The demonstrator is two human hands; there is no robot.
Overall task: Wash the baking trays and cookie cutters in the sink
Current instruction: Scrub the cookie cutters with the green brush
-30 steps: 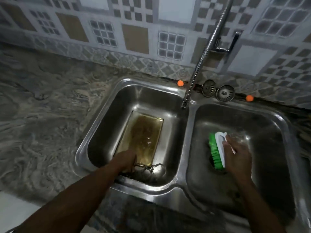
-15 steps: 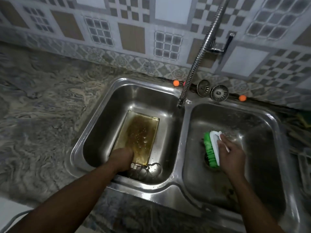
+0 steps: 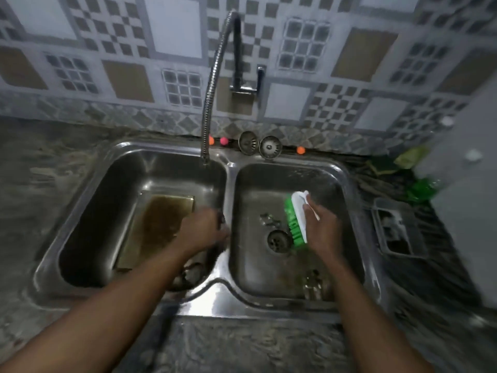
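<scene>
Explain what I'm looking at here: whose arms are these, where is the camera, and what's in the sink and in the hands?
No machine here: a person works with two bare hands, and the camera sits on their head, looking forward and down, so the arms reach in from the bottom. Below is a steel double sink under a tap. A brownish baking tray lies in the left basin. The right hand grips a scrubbing brush, white back and green bristles, over the right basin's drain. The left hand hovers over the left basin near the divider; it is blurred, so whether it holds anything cannot be told. Two strainer plugs sit on the back rim.
</scene>
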